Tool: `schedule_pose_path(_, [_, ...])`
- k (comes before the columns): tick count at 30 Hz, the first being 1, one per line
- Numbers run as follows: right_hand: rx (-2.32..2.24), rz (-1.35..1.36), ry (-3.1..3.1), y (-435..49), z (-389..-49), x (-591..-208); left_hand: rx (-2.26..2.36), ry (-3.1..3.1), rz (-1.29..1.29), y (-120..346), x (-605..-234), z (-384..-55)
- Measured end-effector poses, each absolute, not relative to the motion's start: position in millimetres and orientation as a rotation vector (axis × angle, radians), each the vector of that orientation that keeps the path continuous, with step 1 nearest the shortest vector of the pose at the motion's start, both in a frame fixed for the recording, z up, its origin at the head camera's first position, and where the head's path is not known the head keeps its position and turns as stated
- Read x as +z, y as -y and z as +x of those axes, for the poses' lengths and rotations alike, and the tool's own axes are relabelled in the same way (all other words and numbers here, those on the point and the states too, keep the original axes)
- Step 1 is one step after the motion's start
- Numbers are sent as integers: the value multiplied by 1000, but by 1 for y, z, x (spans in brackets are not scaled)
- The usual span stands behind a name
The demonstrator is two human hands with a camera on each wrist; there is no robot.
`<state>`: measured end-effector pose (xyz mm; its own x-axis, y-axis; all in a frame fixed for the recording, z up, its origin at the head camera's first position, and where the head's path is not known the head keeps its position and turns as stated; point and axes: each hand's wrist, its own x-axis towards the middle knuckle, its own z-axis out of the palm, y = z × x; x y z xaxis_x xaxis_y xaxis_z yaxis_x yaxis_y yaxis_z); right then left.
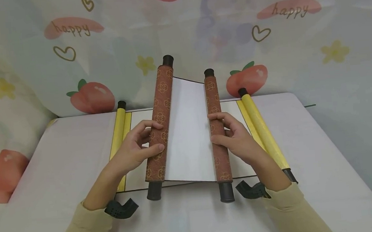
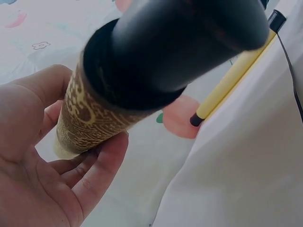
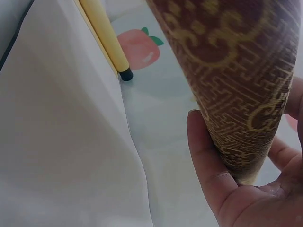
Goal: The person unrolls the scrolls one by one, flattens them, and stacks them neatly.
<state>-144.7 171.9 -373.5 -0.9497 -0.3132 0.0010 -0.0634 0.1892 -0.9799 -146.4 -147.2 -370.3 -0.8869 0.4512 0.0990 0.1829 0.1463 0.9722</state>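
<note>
A reddish-brown scroll with gold pattern is partly unrolled, its blank white sheet [image 1: 188, 130] stretched between two rollers. My left hand [image 1: 132, 145] grips the left roller [image 1: 163, 96] around its middle, thumb and fingers on either side. On the right roller [image 1: 212, 95], my right hand [image 1: 237, 137] holds with thumb and fingertips at the inner edge. Black knobs cap both rollers; one knob [image 2: 180, 47] looms large in the left wrist view. The right wrist view has the patterned roller cover [image 3: 236, 94] between fingers and thumb. The left roller leans, its top tilted right.
Behind and beneath the brown scroll, a second scroll lies spread on the white table [image 1: 181, 225], with a yellow left roller [image 1: 117, 130] and yellow right roller [image 1: 266, 131]. A fruit-printed cloth [image 1: 179, 32] hangs behind the table. Black devices [image 1: 121, 209] sit at both wrists.
</note>
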Motion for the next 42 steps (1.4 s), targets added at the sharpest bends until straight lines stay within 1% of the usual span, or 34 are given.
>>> schedule_pose_path(16, [-1857, -412, -2294, -177, -145, -372, 1822, -2198, 628, 148, -370, -146])
schedule_pose_path(42, [-1889, -283, -2279, -176, -147, -370, 1815, -2211, 620, 150, -366, -146])
